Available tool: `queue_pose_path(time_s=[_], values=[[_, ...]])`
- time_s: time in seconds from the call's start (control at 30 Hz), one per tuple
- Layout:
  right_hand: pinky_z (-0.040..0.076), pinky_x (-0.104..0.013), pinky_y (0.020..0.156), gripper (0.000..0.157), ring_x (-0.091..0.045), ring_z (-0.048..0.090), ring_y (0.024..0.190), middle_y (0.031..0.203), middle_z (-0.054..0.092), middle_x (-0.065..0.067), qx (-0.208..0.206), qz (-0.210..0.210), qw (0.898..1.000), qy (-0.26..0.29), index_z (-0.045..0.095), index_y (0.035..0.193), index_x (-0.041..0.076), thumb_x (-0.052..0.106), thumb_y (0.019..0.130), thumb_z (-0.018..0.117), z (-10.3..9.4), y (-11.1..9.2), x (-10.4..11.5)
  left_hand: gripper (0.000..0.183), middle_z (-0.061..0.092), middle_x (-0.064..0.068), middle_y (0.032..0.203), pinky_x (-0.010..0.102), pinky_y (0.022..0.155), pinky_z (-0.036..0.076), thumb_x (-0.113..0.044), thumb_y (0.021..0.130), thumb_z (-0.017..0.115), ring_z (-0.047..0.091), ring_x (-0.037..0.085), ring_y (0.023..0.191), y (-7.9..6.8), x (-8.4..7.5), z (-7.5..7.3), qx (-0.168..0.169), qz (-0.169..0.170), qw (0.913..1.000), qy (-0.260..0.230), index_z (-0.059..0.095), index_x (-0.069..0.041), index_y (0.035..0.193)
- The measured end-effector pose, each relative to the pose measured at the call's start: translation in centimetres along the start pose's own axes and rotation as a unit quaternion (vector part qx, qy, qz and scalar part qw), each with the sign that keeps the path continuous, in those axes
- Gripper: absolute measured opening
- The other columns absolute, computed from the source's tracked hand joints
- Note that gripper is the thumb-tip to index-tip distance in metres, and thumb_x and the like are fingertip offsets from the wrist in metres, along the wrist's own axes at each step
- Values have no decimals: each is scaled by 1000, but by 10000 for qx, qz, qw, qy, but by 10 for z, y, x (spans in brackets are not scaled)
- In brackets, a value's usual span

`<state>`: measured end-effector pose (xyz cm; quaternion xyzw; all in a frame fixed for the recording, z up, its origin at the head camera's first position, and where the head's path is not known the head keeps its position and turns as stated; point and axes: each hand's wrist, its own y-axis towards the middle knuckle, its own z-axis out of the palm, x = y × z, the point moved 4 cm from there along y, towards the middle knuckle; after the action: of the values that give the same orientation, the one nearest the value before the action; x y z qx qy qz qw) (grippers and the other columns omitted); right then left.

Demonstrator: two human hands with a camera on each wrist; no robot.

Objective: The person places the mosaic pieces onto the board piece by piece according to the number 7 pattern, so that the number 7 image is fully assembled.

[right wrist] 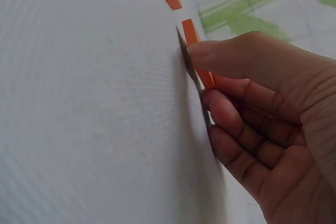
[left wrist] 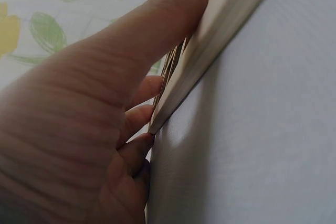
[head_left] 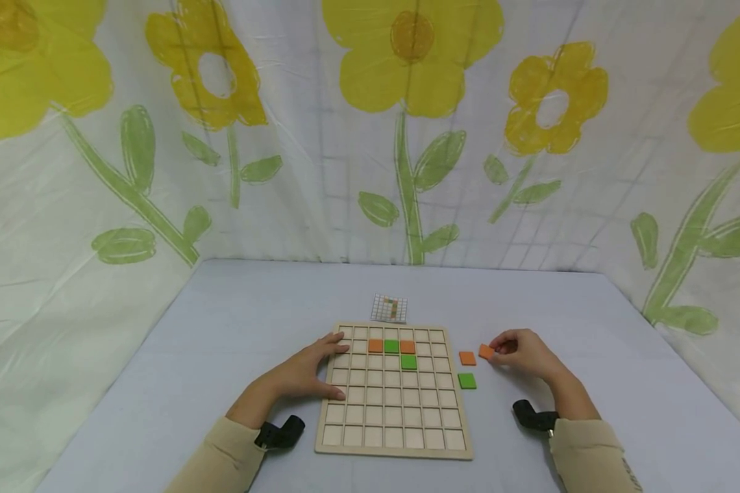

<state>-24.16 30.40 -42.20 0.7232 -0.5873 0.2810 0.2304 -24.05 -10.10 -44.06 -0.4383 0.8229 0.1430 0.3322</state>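
Observation:
A wooden grid board (head_left: 373,396) lies flat on the table. My left hand (head_left: 302,370) rests at its left side, thumb and fingertips on the edge; in the left wrist view, the thumb (left wrist: 173,14) lies over the board's rim (left wrist: 194,61). To the right of the board, my right hand (head_left: 525,352) pinches an orange square tile (head_left: 486,351) between thumb and fingers. The right wrist view has this tile tilted, its shadow close by on the table. Beside it lie a loose orange tile (head_left: 467,358) and a green tile (head_left: 466,381).
In the board's second row sit an orange tile (head_left: 375,346), a green tile (head_left: 391,346) and another orange tile (head_left: 408,347). Below the last is a green tile (head_left: 409,362). A small printed grid card (head_left: 389,308) lies behind the board. A flowered curtain (head_left: 296,205) hangs behind the table.

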Motion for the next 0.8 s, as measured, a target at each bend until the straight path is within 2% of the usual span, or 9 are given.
queue_pose_path(time_s=[0.1,0.27,0.53,0.8], values=[[47,-21,59,27,-10,54,69,78,64,-5,15,-27,10000,-46,67,91,-3,18,75,75,-1,2,2,88,20,4,156,55,113,21,-47,66,80,11,30,145,1,-1,-1,-10,-1,10000,-11,44,-13,139],[46,-20,60,23,-12,54,72,80,64,-5,82,183,9996,-175,68,94,-3,11,76,73,1,6,6,88,20,5,156,55,113,20,-46,66,80,11,30,145,1,-1,0,24,-8,10000,-54,44,-12,138],[49,-19,63,26,-12,58,77,91,68,-9,185,-135,9997,-45,67,98,-3,12,78,73,5,8,19,88,20,5,156,55,113,20,-46,66,81,11,30,145,0,-1,0,9,-7,10000,-71,44,-12,138],[48,-20,62,21,-8,57,75,86,66,-8,295,-628,9973,-218,67,96,-2,8,79,71,15,11,37,87,21,4,156,56,112,22,-46,66,81,14,32,144,-1,-3,-1,-30,-54,10000,-27,45,-14,138]])
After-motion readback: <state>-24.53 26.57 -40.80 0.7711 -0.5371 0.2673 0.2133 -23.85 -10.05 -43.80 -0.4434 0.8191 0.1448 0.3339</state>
